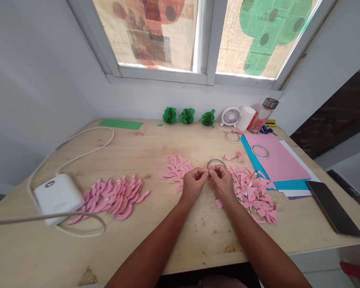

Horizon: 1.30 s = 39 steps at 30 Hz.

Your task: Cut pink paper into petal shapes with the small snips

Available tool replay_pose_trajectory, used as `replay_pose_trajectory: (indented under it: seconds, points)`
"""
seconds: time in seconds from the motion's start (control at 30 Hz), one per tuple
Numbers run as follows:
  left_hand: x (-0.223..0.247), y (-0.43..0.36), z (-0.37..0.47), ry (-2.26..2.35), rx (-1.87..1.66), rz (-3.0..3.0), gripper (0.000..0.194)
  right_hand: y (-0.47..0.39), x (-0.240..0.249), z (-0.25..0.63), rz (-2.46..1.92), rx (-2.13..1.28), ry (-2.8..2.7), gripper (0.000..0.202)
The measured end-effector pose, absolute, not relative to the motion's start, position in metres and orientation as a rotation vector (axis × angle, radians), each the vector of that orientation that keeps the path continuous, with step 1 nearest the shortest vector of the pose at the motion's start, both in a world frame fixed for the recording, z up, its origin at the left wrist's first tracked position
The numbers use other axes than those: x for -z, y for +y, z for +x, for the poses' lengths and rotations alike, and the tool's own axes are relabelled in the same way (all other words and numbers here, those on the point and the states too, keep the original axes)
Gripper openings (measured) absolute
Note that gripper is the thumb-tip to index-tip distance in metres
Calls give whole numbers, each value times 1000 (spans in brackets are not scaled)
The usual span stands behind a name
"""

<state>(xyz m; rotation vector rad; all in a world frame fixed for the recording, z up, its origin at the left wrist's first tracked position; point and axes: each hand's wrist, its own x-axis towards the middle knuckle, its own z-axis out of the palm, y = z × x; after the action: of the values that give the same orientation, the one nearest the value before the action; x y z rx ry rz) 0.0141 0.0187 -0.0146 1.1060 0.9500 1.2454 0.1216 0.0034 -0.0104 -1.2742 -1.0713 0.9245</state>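
My left hand (195, 183) and my right hand (223, 182) meet above the table, thumbs and fingertips pinched close together. A narrow ring-shaped roll of tape (216, 161) shows just behind the right fingers, which appear to hold it; its lower part is hidden. Whatever is between the left fingertips is too small to make out. Left of the left hand lies a small pile of curved pink paper pieces (175, 168). Beside the right wrist is a heap of pink paper scraps (256, 194). Farther left, curved pink strips (117, 196) with pale ends lie in overlapping rows.
A white power bank (60, 196) with a looping cable is on the left. Green paper ornaments (187, 116), a small fan (231, 116) and a glass bottle (264, 116) line the back. Coloured sheets (285, 164) and a dark phone or tablet (334, 208) lie right.
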Motion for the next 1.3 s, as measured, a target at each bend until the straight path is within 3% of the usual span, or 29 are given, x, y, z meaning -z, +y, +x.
replay_pose_trajectory:
  seconds: [0.63,1.3]
  points:
    - [7,20,11,893,-1185,1020,14,-2,4,121,-1166,-1162,-942,26]
    - [10,30,2,902,-1255,875,17,2,10,121,-1276,-1101,-1026,30]
